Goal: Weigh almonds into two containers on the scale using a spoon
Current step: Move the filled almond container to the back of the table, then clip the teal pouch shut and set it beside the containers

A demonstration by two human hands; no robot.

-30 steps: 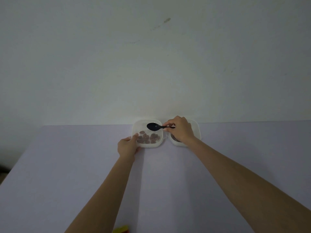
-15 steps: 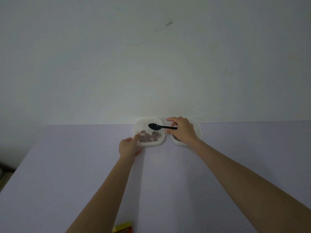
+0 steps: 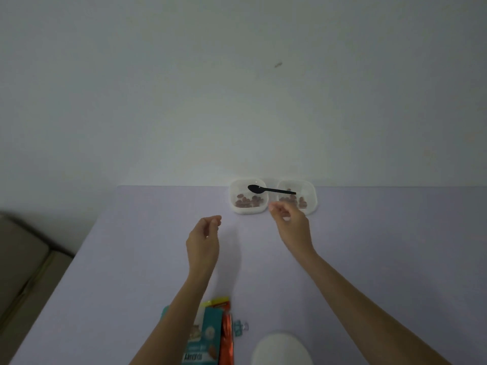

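Black spoon (image 3: 268,190) lies across both containers, long axis left-right and slightly tilted. Its bowl sits over the left container (image 3: 247,210) and its handle tip points right over the right container (image 3: 313,198). Containers are white, squarish, side by side at the worktop (image 3: 369,246) far edge, with brown almonds (image 3: 247,202) in each. Left hand (image 3: 204,238) hovers near the left container, fingers loosely curled, holding nothing. Right hand (image 3: 291,225) is just in front of the right container, fingers loosely bent, empty. Teal almond bag (image 3: 208,335) at near edge.
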